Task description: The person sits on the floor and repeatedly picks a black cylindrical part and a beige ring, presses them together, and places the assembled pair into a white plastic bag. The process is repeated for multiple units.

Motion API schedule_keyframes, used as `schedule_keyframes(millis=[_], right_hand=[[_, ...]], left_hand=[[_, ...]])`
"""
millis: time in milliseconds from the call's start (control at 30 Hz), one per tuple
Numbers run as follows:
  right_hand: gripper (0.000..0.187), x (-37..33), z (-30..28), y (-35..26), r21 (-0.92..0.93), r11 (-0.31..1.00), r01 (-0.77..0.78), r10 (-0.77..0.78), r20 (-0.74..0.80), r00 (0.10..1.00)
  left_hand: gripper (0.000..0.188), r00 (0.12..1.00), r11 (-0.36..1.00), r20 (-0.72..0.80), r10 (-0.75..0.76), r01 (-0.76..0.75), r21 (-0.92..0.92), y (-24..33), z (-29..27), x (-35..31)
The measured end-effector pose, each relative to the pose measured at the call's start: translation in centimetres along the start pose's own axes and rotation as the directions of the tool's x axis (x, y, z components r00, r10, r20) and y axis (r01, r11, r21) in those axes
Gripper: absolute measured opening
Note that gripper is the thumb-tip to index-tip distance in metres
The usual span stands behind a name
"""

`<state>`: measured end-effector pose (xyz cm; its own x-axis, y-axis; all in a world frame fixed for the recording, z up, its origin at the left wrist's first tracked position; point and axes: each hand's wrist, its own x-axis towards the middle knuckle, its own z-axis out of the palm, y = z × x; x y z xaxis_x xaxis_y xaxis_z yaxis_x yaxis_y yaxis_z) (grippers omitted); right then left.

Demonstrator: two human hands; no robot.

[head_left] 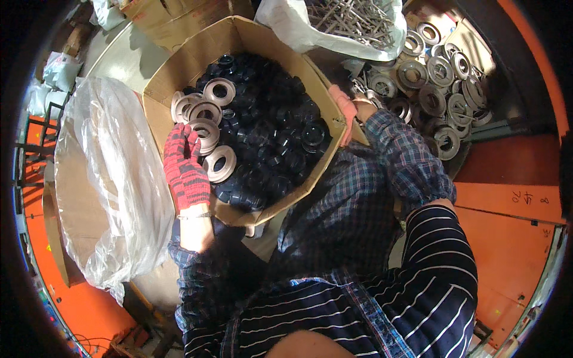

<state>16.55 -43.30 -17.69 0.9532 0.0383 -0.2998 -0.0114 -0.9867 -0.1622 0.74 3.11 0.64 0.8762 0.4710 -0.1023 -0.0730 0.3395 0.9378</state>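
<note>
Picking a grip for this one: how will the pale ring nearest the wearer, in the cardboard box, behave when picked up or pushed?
The pale ring is probably stiff: its rim keeps a clean round outline. Pushed, it may slide or tip, since loose, uneven black parts lie beside it. Stood on edge, its circular shape could let it roll.

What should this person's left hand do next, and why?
Perhaps the gloved left hand should gather the nearest tan rings: they lie overlapping on the black parts in the cardboard box, right beside that hand. I can't tell whether it holds one.
</note>
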Motion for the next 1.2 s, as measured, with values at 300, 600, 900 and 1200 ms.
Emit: schedule_keyframes(millis=[300, 600, 900, 1200], right_hand=[[0.053, -5.7, -3.1, 0.4, -0.224, 0.955, 0.193, -0.164, 0.139, 0.977], [0.046, -20.7, -10.1, 14.6, 0.848, 0.473, -0.24, 0.462, -0.006, 0.887], [0.067, -19.3, -18.3, -0.3, 0.926, 0.224, 0.303, -0.131, -0.28, 0.951], [0.05, -4.7, -6.9, 3.3, 0.318, 0.947, -0.052, 0.091, -0.111, 0.99]], left_hand=[[0.041, 0.997, 0.999, 0.066, -0.042, 0.042, -0.001, -1.3, 0.8, 1.0], [0.043, 0.983, 0.983, 0.153, -0.099, 0.12, -0.136, -1.9, 0.6, 0.9], [0.04, 0.972, 0.998, 0.228, -0.066, 0.066, 0.005, -2.1, 1.0, 1.0], [0.043, 1.0, 0.991, 0.007, 0.02, -0.021, 0.13, -1.3, 1.7, 0.5]])
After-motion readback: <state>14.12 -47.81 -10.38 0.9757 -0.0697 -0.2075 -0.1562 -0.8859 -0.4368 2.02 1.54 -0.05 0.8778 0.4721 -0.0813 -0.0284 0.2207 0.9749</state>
